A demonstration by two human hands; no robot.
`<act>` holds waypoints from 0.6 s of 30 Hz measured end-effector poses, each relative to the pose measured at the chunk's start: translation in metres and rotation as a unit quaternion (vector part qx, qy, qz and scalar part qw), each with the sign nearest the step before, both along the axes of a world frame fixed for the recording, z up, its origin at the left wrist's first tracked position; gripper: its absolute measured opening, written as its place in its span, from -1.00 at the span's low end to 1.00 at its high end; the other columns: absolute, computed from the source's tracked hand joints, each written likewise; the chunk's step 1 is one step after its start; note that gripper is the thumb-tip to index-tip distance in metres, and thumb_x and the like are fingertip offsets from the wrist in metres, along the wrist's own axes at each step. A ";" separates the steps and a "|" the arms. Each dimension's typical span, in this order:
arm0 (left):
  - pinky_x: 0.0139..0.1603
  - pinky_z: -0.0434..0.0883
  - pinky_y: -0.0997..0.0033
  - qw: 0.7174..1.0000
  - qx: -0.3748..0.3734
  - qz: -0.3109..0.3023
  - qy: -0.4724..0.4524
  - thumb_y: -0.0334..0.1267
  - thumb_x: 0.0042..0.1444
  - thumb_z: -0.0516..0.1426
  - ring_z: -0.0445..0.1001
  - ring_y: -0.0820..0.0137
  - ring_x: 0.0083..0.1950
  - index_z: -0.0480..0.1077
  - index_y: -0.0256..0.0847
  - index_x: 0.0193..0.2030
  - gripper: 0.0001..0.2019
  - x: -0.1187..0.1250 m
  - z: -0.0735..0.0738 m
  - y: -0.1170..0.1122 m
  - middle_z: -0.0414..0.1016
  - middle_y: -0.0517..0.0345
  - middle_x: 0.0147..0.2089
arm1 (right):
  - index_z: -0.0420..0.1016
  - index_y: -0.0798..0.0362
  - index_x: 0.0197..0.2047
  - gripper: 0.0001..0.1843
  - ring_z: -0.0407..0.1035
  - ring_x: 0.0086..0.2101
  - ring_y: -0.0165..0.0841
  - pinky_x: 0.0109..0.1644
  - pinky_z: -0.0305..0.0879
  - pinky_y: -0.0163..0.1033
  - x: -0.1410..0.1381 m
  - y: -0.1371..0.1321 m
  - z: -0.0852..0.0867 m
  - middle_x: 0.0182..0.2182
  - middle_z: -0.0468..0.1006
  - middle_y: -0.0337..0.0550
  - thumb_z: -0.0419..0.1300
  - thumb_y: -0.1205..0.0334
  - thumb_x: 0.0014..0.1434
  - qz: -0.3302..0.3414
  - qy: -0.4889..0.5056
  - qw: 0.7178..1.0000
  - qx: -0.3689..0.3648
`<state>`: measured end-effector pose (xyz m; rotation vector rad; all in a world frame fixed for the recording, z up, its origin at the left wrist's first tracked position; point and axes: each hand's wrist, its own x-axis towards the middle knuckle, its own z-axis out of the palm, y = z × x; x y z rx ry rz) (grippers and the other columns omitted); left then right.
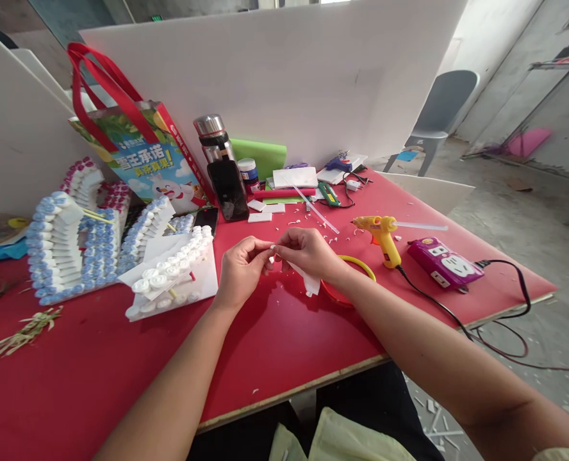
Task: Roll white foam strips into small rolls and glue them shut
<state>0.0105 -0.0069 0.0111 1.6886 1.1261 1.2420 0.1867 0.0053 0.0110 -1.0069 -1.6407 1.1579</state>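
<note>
Above the red table (260, 346), my left hand (242, 267) and my right hand (309, 252) meet with thumbs and fingertips pinched. Between them is the small curled end of a white paper strip (308, 280), whose loose tail hangs below my right hand. Partly behind my right wrist lies a yellow and red ring (361, 264). To the left of my left hand stands a folded white card (202, 272) with rows of white rolled paper flowers (169, 272).
Right of my hands are a yellow glue gun (382, 237) and a purple power strip (445, 262) with trailing cords. Blue-and-white flower pieces (99, 256), a shopping bag (145, 160), a phone (227, 191) against a metal flask (211, 131), and a green cutter (329, 194) stand or lie around.
</note>
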 end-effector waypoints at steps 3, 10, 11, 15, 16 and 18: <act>-0.40 0.47 0.44 1.000 -0.005 -0.022 -0.014 -0.16 0.19 0.25 0.49 0.45 -0.47 0.57 -0.24 -0.21 -0.81 -0.002 0.002 0.001 0.50 0.15 -0.42 | 0.46 0.08 -0.35 -0.85 0.51 -0.53 -0.37 -0.42 0.38 -0.30 0.003 0.001 0.001 -0.47 0.60 -0.18 0.23 0.18 0.18 -0.003 -0.015 1.000 0.009; -0.41 0.53 0.39 0.995 -0.072 -0.045 -0.042 -0.08 0.11 0.30 0.51 0.41 -0.49 0.62 -0.25 -0.19 -0.73 -0.006 -0.003 0.009 0.58 0.10 -0.39 | 0.47 0.08 -0.34 -0.82 0.48 -0.54 -0.38 -0.43 0.36 -0.29 0.005 0.003 0.000 -0.45 0.61 -0.18 0.23 0.14 0.19 0.025 -0.009 0.999 0.019; -0.40 0.54 0.38 0.996 -0.072 -0.044 -0.038 -0.06 0.12 0.29 0.52 0.40 -0.48 0.62 -0.25 -0.18 -0.71 -0.007 -0.003 0.009 0.59 0.09 -0.37 | 0.47 0.07 -0.34 -0.82 0.47 -0.55 -0.39 -0.43 0.35 -0.29 0.005 0.004 -0.001 -0.46 0.61 -0.18 0.23 0.14 0.19 0.019 -0.015 1.000 0.018; -0.33 0.55 0.38 0.998 -0.054 -0.037 -0.006 -0.08 0.17 0.26 0.54 0.40 -0.46 0.61 -0.25 -0.13 -0.71 -0.005 -0.002 0.006 0.58 0.11 -0.42 | 0.47 0.07 -0.35 -0.84 0.46 -0.55 -0.39 -0.43 0.33 -0.29 0.004 0.004 -0.001 -0.47 0.61 -0.18 0.23 0.15 0.19 0.000 -0.033 0.999 0.017; -0.32 0.55 0.39 0.999 -0.043 -0.031 0.001 -0.08 0.18 0.25 0.54 0.40 -0.45 0.60 -0.25 -0.14 -0.72 -0.004 -0.001 0.004 0.57 0.12 -0.43 | 0.47 0.07 -0.34 -0.84 0.46 -0.54 -0.39 -0.42 0.32 -0.30 0.003 0.003 0.000 -0.47 0.61 -0.18 0.22 0.16 0.19 -0.006 -0.040 0.999 0.022; -0.31 0.54 0.40 1.000 -0.018 -0.013 0.011 -0.09 0.19 0.23 0.55 0.39 -0.43 0.59 -0.25 -0.17 -0.74 -0.001 0.000 0.000 0.56 0.12 -0.41 | 0.47 0.06 -0.35 -0.87 0.45 -0.52 -0.39 -0.41 0.29 -0.31 0.001 0.000 0.002 -0.49 0.58 -0.20 0.20 0.20 0.19 -0.035 -0.071 0.996 0.051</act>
